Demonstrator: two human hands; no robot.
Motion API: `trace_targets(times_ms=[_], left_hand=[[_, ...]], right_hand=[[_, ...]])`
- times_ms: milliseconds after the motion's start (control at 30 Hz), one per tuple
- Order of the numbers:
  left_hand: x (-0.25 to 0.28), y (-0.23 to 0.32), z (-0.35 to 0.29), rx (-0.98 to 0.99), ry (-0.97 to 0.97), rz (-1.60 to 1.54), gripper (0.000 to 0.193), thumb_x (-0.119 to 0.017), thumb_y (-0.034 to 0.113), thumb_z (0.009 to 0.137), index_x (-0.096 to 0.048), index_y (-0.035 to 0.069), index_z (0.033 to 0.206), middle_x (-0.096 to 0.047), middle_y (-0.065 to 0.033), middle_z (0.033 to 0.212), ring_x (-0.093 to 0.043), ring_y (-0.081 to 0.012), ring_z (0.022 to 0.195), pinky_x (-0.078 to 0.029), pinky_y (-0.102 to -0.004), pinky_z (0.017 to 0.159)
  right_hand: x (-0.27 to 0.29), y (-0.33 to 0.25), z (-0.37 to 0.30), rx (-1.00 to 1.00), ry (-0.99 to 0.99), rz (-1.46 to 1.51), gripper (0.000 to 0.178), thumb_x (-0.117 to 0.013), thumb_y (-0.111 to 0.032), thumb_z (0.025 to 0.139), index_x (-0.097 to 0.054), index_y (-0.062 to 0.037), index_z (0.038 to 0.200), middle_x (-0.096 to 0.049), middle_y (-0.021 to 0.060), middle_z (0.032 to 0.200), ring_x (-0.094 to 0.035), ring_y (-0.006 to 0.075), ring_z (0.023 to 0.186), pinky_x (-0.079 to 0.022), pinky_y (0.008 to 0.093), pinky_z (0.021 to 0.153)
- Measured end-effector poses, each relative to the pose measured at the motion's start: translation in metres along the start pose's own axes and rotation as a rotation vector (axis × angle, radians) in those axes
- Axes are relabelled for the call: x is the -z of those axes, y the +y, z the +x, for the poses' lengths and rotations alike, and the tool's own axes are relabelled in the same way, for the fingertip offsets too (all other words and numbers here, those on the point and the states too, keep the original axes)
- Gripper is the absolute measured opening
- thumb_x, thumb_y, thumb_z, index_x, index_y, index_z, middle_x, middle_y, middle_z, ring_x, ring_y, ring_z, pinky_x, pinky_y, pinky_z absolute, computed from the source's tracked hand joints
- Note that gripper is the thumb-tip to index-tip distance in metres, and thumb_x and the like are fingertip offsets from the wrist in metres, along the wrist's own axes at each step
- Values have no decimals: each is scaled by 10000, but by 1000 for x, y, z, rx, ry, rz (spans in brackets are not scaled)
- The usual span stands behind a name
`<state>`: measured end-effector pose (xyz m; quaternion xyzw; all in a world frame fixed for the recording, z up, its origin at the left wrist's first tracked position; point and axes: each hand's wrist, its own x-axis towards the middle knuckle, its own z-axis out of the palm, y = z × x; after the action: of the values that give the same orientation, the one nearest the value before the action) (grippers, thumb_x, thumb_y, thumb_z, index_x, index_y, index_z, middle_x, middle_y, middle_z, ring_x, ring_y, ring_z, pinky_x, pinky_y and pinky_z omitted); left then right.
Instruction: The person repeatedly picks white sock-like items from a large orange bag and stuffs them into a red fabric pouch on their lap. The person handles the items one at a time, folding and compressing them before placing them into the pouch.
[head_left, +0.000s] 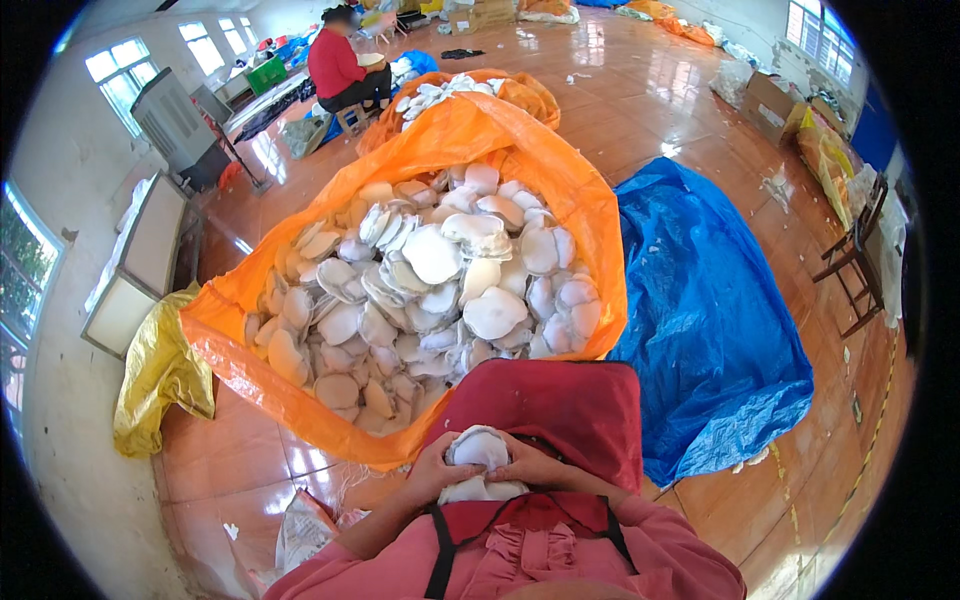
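Close to my body, over a dark red cloth on my lap, my left hand and my right hand grip a white, rounded, padded fabric piece from either side. The fingers of both hands curl round its edges. More white material shows just below it, against my apron; whether it is a separate piece I cannot tell. Just beyond my lap, a large orange sack lies spread wide and holds a heap of similar white, scallop-edged pads.
A blue tarp covers the floor on the right, with a wooden chair beyond it. On the left are a yellow sack and a white cabinet. A seated person in red works behind another filled orange sack.
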<state>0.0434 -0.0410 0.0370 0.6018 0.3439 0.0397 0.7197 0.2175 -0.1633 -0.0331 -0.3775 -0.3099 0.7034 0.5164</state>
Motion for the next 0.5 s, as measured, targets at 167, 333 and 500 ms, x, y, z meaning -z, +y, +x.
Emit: trace_targets(times_ms=[167,333,500], left_hand=[[-4,10,0,58,-28,-82,531,-818,128,751,-546,53,1201,-622,-46,1054,-608,-140,961,-500,-291,840],[-1,14,1,109,-10,-71,586,-811,76,739,-497,55,1233,-608,-52,1076,-615,-160,971,-506,-294,839],[7,-3,8,130,67,-86,583,-785,6,730,-495,46,1234,-612,-65,1088,-621,-175,972,-518,-309,834]], right_hand=[[-1,2,-1,2,29,42,799,-788,-152,799,-328,-57,1445,-513,85,1295,-490,185,1193,-405,330,1028],[-8,-4,2,22,-9,-95,836,-789,-120,781,-308,-82,1462,-519,70,1287,-505,175,1179,-423,321,1013],[-14,9,14,63,25,-49,818,-816,-176,751,-372,-53,1426,-550,74,1251,-525,178,1152,-436,326,991]])
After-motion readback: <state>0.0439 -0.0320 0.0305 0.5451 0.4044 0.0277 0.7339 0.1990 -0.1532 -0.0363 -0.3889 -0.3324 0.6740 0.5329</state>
